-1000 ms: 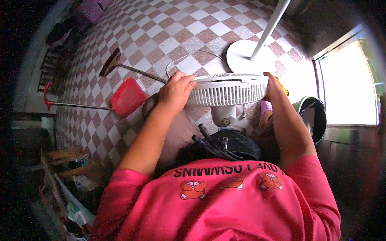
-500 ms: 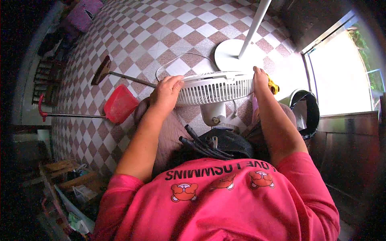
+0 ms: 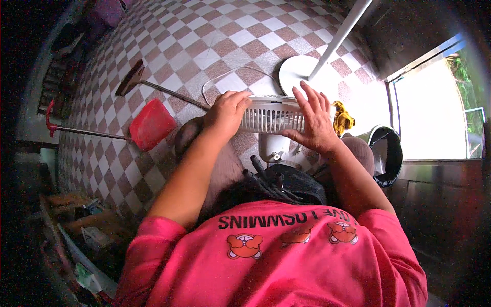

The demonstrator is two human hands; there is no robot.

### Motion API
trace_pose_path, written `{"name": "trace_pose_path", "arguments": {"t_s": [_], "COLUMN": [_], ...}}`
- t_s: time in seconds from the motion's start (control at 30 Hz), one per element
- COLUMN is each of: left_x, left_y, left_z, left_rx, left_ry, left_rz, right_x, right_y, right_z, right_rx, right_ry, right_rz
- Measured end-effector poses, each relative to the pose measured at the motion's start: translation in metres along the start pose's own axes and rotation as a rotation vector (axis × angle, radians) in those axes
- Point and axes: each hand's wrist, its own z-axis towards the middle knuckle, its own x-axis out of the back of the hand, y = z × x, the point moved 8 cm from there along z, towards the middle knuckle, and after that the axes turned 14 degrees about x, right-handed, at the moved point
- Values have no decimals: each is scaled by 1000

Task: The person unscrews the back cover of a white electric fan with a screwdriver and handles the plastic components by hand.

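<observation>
Between my knees sits a white electric fan [image 3: 272, 122], its slatted grille facing away and its rounded motor housing [image 3: 271, 148] on the near side. My left hand [image 3: 225, 115] is closed on the grille's left rim, thumb along the top edge. At the right side of the grille, my right hand [image 3: 316, 123] is open with fingers spread and thumb out. It overlaps the slats; whether it touches them I cannot tell. The front of the fan is hidden from this side.
Behind the fan stands a round white base [image 3: 294, 71] with a tall pole [image 3: 340, 38], a cord curving left. A yellow cloth [image 3: 342, 118] and a lined bin [image 3: 387, 153] are at right. A red dustpan [image 3: 152, 125] and a broom [image 3: 134, 81] lie left on checkered tiles.
My right hand has come off the fan's right rim and moved inward, its fingers now spread. My left hand keeps the left rim, shifted slightly right.
</observation>
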Motion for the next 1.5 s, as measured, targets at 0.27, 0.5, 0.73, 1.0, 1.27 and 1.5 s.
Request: {"name": "trace_pose_path", "arguments": {"t_s": [0.27, 0.5, 0.73, 1.0, 1.27, 1.5], "left_x": [-15, -35, -102, -114, -114, -122], "left_y": [-7, -51, -34, -4, -10, -12], "left_z": [5, -25, -51, -51, -66, -69], "left_rx": [100, 433, 1044, 1138, 1100, 1153], "left_ry": [52, 130, -530, -548, -439, -433], "left_rz": [34, -125, -1184, -1608, -1585, -1593], "right_x": [3, 0, -1, 4, -2, -10], "right_y": [5, 21, 24, 14, 29, 20], "right_z": [-4, -22, -30, -44, -29, 26], "right_rx": [-107, -255, -305, -334, -482, -383], "right_ry": [-99, -60, -66, -26, 47, -165], "right_rz": [24, -34, -22, 22, 470, 375]}}
